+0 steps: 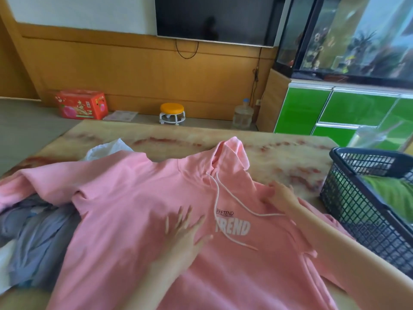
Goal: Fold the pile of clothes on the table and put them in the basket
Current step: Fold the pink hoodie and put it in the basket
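Note:
A pink hoodie [125, 198] lies spread face up across the marble-patterned table [279, 157], hood pointing away from me, with white drawstrings and white lettering on the chest. My left hand [185, 229] rests flat on the chest with fingers spread, just left of the lettering. My right hand [279, 193] presses on the hoodie's right shoulder with fingers laid flat. A dark mesh basket [348, 198] stands at the table's right edge and holds a green garment [391, 193].
A heap of grey-blue clothes [38, 229] lies under the hoodie's left sleeve, and a white garment [107, 148] shows behind it. On the floor beyond the table are a red box [81, 104], an orange stool [172, 113] and a water jug [243, 114].

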A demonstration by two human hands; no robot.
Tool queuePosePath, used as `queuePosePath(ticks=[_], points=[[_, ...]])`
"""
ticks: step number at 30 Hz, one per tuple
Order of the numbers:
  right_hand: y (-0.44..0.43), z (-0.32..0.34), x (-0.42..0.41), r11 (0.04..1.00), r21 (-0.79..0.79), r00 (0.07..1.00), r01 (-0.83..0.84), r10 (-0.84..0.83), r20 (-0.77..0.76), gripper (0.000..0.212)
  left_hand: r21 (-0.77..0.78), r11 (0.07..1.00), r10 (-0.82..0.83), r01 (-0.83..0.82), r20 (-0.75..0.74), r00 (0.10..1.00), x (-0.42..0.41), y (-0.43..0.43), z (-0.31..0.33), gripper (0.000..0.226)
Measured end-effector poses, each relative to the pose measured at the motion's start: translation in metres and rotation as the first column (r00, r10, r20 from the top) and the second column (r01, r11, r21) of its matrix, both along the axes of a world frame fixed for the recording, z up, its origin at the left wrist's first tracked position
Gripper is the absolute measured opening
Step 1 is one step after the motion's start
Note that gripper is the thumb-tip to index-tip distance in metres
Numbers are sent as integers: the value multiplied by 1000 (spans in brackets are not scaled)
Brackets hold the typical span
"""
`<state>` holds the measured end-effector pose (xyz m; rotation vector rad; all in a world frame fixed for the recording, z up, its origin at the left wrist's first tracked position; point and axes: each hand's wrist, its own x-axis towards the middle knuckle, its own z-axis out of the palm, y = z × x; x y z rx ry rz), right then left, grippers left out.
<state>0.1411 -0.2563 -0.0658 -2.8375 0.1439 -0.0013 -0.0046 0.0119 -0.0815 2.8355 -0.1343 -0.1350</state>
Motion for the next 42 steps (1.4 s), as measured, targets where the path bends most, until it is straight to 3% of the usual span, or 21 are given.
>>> queuePosePath(ticks=[2,6,7,10,12,15,17,19,21,23,27,31,35,37,39,41,42], points=[[-9,7,4,999,2,998,49,-49,33,10,38,999,-3,6,-66,998,9,-8,-8,128],[-29,25,32,979,-81,958,189,-165,236,21,114,993,9,5,-118,993,30,-15,-22,133],[-35,23,38,977,-86,959,195,-171,227,21,128,992,8,5,-101,995,34,-18,-23,134],[-46,1,48,981,-68,983,184,-184,17,22,123,992,21,-17,-25,999,42,-27,-27,102],[-46,-2,53,990,9,990,142,-142,0,32,67,997,30,-44,200,979,52,-28,-20,76],[-31,5,69,969,246,999,27,-34,25,47,37,999,-7,-12,483,876,81,-23,-8,51],[-13,9,75,936,350,999,-40,42,0,38,39,998,32,-55,433,901,105,-18,3,50],[2,4,77,947,309,994,-92,103,-19,25,82,988,109,-130,221,969,131,-9,5,56],[14,2,79,949,304,994,-77,95,-46,37,189,967,167,-171,35,985,152,5,-1,64],[22,1,83,963,265,999,-37,36,7,33,279,944,194,-174,-46,980,170,18,-10,70],[30,-6,90,994,108,983,-25,4,182,30,306,921,276,-239,-83,958,200,31,-12,70],[25,-24,97,998,52,989,-20,13,149,39,302,911,301,-281,-22,953,215,28,-21,64],[33,-22,91,992,-92,990,-84,93,101,39,263,935,276,-237,-119,954,215,33,-19,68],[36,-12,79,994,-44,981,-101,107,161,44,228,945,255,-235,-62,965,209,34,-18,67],[35,4,58,986,59,957,-154,134,255,39,135,961,230,-243,104,968,190,31,-20,62],[32,16,31,967,87,957,-238,218,189,30,-90,980,197,-178,308,931,161,21,-21,51],[31,19,17,963,29,958,-268,264,110,26,-197,970,209,-142,381,900,145,13,-20,42]])
